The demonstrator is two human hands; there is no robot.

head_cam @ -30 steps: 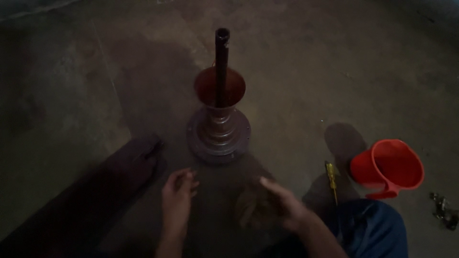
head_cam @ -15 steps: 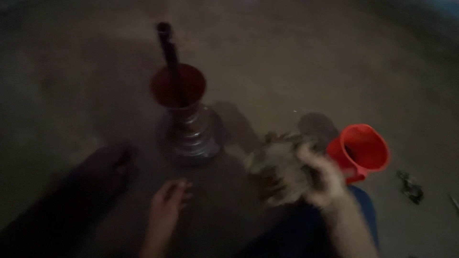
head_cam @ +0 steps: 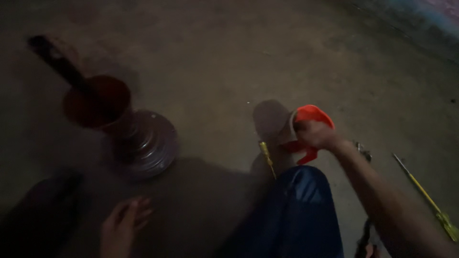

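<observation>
My right hand (head_cam: 313, 134) is stretched out over the mouth of an orange plastic cup (head_cam: 315, 114) that stands on the floor, and it covers most of the opening. A pale scrap shows at the hand's left edge; whether the fingers still grip anything is hidden. My left hand (head_cam: 122, 227) rests low on the floor with its fingers apart and nothing in it. It lies nearest a round, ribbed metal base (head_cam: 148, 143), which carries a dark red bowl (head_cam: 98, 100) and a black rod (head_cam: 55, 59).
A yellow-handled screwdriver (head_cam: 267, 157) lies on the concrete floor between the metal base and the cup. A second long yellow tool (head_cam: 425, 196) lies at the right. My knee in blue trousers (head_cam: 296, 210) fills the lower middle. A dark shape (head_cam: 38, 215) sits at lower left.
My right hand lifted a greyish clump off the floor and carried it right to the orange cup. The view swung right, so the metal base now sits at the left. The left hand stayed down.
</observation>
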